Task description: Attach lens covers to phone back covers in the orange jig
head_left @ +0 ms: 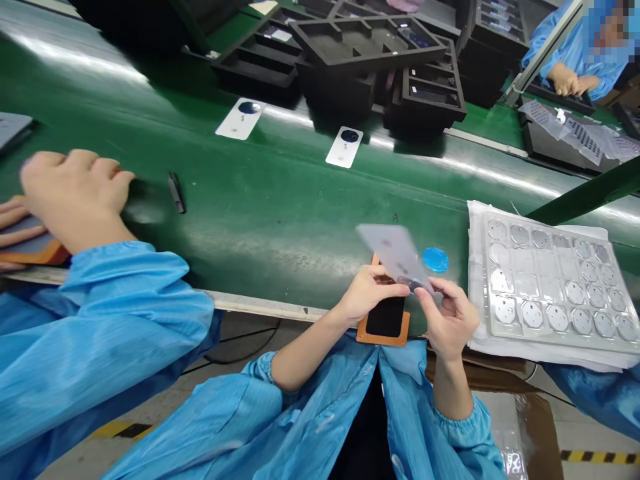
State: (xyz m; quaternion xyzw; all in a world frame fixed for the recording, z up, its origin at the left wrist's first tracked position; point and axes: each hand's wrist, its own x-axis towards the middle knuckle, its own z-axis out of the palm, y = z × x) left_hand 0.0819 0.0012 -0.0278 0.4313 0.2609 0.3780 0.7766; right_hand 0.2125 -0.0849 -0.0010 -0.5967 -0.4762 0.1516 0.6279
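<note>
A thin pale grey phone back panel (393, 248), blurred at its upper end, is tilted up between my hands. My left hand (367, 293) has its fingers closed at the panel's lower edge. On the other side, my right hand (450, 320) pinches the lower right corner between thumb and fingers. Below the panel lies an orange fixture (383, 339) with a black recess, partly hidden by my left hand and the panel. A round blue film disc (435, 260) lies on the green bench just right of the panel.
A clear tray (543, 333) of round silvery parts sits to the right. Two white phone back panels (345, 155) lie further back, before stacked black trays (350, 57). At left are a co-worker's hand (75, 193) and a small black tool (176, 192). Another person works at upper right.
</note>
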